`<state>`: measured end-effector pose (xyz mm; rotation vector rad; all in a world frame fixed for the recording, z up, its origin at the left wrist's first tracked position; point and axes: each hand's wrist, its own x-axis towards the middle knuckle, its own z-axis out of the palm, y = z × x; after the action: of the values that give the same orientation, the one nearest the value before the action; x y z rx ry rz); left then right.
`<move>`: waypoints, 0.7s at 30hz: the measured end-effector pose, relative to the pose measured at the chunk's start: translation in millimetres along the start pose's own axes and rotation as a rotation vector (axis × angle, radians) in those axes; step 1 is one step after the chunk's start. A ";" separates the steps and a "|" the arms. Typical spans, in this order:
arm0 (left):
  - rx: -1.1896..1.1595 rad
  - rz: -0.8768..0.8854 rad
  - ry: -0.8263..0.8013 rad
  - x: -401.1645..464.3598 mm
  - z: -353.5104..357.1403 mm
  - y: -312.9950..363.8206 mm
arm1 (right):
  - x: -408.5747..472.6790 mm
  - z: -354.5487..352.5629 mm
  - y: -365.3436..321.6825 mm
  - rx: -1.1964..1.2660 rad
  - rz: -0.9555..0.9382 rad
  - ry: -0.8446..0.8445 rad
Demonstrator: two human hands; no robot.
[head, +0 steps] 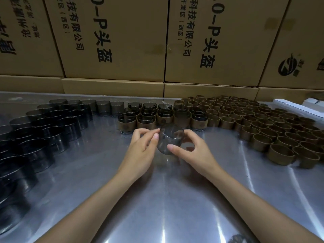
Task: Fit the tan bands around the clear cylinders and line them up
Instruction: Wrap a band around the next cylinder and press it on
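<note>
A bare clear smoky cylinder [169,140] is held above the table's middle between both hands, tilted with its open end toward me. My left hand [142,146] pinches its left wall with thumb and fingers. My right hand [188,149] grips its right side, thumb at the lower front. No tan band is on it. Several banded cylinders [146,121] stand in rows just behind the hands. Loose tan bands [263,123] cover the right side. Bare cylinders [52,123] fill the left side.
The shiny metal table [157,199] stretches toward me between my forearms. Stacked cardboard boxes [114,41] form a wall along the table's far edge. White flat pieces [298,106] lie at the far right.
</note>
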<state>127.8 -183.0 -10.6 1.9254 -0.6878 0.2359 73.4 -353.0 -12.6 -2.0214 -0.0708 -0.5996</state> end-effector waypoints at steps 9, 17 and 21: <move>0.011 -0.157 -0.077 2.4 2.9 -8.9 | 5.9 -1.6 6.5 -0.230 0.201 -0.193; -0.030 -0.170 -0.095 1.5 0.8 -4.8 | 14.8 -59.6 13.5 -0.250 0.282 -0.049; 0.004 -0.154 -0.107 1.6 1.5 -5.3 | 9.9 -99.1 40.1 -0.819 0.363 0.272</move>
<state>131.9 -183.3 -14.6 1.9948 -0.6056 0.0380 55.8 -458.4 -1.9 -2.6063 0.8058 -0.7293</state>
